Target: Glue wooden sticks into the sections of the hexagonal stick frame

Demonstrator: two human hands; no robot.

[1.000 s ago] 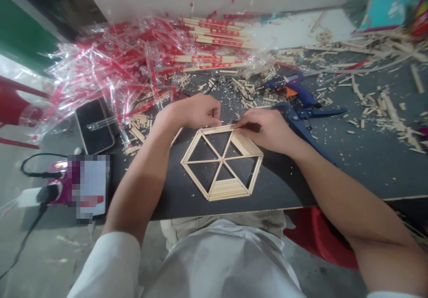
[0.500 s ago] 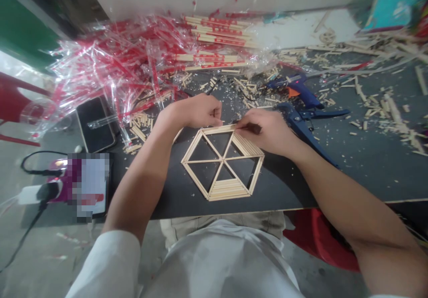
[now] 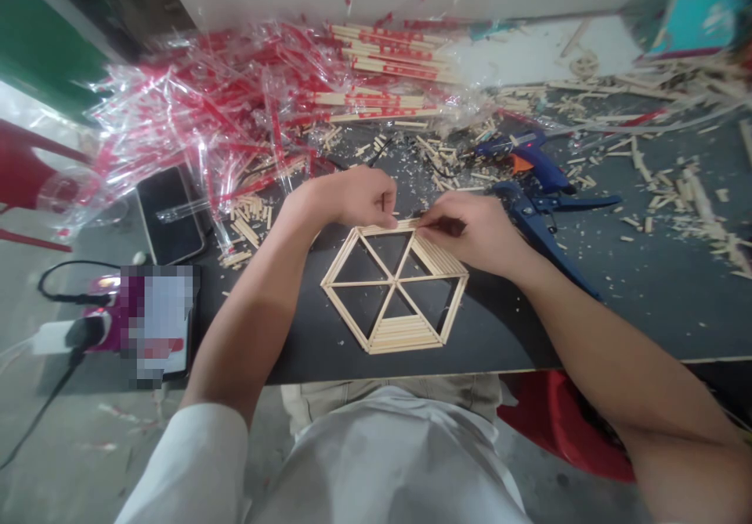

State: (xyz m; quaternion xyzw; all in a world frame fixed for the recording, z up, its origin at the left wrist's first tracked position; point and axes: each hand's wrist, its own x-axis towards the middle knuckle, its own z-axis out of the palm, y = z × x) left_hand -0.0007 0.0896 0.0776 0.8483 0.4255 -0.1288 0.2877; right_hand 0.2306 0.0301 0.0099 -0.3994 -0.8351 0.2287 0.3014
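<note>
A hexagonal frame of pale wooden sticks (image 3: 395, 281) lies flat on the dark table, with spokes meeting at its centre. Rows of sticks fill part of its lower and upper-right sections. My left hand (image 3: 367, 197) is closed, its fingers curled at the frame's top-left edge; anything between them is hidden. At the top-right corner, my right hand (image 3: 464, 226) has its thumb and fingers pinched together. What it pinches is too small to make out.
Red and clear wrappers (image 3: 235, 101) and wrapped sticks (image 3: 399, 54) cover the back. A blue glue gun (image 3: 537, 160) and a blue cutter (image 3: 537, 222) lie right, amid stick scraps. At left are a dark phone (image 3: 170, 215) and a purple power adapter (image 3: 121, 312).
The whole view has shifted slightly. Both hands stay at the frame's top edge in nearly the same pose.
</note>
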